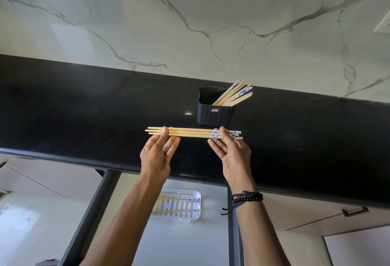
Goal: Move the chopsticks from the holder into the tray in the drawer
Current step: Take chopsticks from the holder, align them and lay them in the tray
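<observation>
Pale wooden, blue-tipped chopsticks lay level at frame centre; our left hand and right hand pinched opposite ends.

Two hands hold a bundle of chopsticks level above a black countertop.

The left hand pinches the plain tips and the right hand pinches the blue-patterned ends. Just behind stands the black holder, where more chopsticks lean to the right. Below, the open drawer holds a white tray with a few chopsticks already lying in it.
</observation>
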